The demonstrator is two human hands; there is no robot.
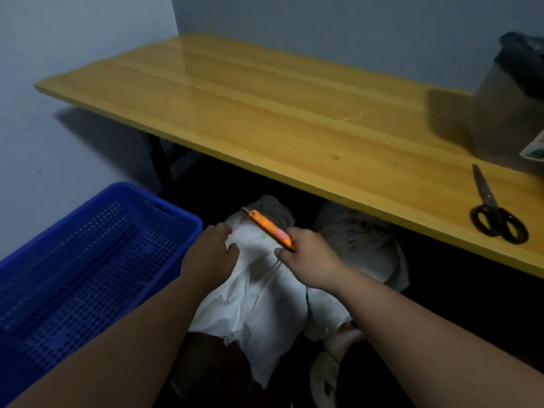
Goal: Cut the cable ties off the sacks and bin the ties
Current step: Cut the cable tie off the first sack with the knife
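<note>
Below the front edge of the yellow wooden table, a white sack lies on the dark floor, its bunched neck pointing away toward the shadow under the tabletop. The left hand grips the cloth just below that neck, fingers curled into the fabric. The right hand holds an orange utility knife, fingers wrapped round the rear of the handle — the blade end reaches up and left to the gathered neck of the sack. Whether a cable tie sits there cannot be told; the spot is dim and small.

A second, greyer sack lies just beside the first, on its right, partly under the table edge. Left of the hands stands a blue perforated plastic crate. On the tabletop, near its right end, lies a pair of black-handled scissors, blades closed and pointing away. Behind them, at the far right, stands a grey bin lined with a black bag — only partly in view.
</note>
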